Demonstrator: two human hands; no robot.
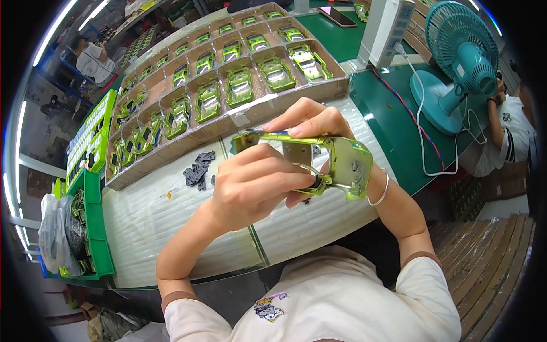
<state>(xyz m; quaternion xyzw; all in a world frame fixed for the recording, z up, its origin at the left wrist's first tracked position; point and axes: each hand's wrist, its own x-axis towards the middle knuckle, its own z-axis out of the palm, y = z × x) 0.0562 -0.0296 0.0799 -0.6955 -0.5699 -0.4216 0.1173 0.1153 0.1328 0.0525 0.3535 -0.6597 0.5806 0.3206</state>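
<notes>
A lime-green toy car body shell (358, 171) is held up above the table, tilted so that its hollow inside and window openings show. My right hand (313, 118) is closed around its far side, the fingers lying over the top edge and the wrist behind the shell. My left hand (250, 179) is closed at the near side, with its fingertips pressed to a small dark part (320, 183) at the shell's edge. The left thumb is mostly hidden. On the table left of my hands lies a pile of dark grey plastic parts (198, 170).
A divided cardboard tray (242, 118) of green car shells spans the far side. At left stands a green crate (101, 228) with plastic bags. A teal fan (450, 97), its white cable, a power-socket post (383, 34) and a phone (337, 16) are at right. Other people sit farther off.
</notes>
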